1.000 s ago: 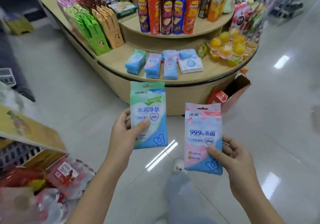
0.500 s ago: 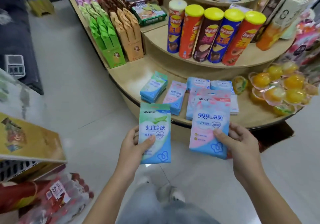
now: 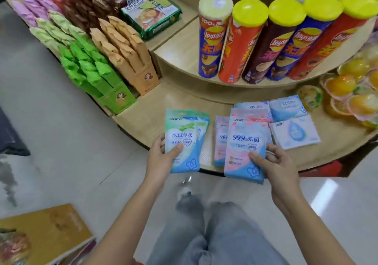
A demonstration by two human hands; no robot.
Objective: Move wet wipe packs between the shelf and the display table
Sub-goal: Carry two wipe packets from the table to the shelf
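Distance to the table (image 3: 149, 111) has closed (it stood well off a second ago): left hand (image 3: 159, 160) pinches the green pack (image 3: 182, 129), right hand (image 3: 276, 164) the pink pack (image 3: 243, 142), thumbs in front, both over its near edge. Setting down seems next.

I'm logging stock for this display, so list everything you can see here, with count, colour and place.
green wipe pack: one, green-blue, held at table's front edge
pink wipe pack: one, pink-blue, held at table's front edge
loose wipe packs: several, green, pink, blue, white, lower tier
chip cans: five, blue, red, brown, upper tier
snack boxes: many, purple, green, orange, red, lower tier's left
jelly cups: several, orange, lower tier's right
display table: one, light wood, centre
yellow box: one, bottom left
left hand: grips green wipe pack
right hand: grips pink wipe pack
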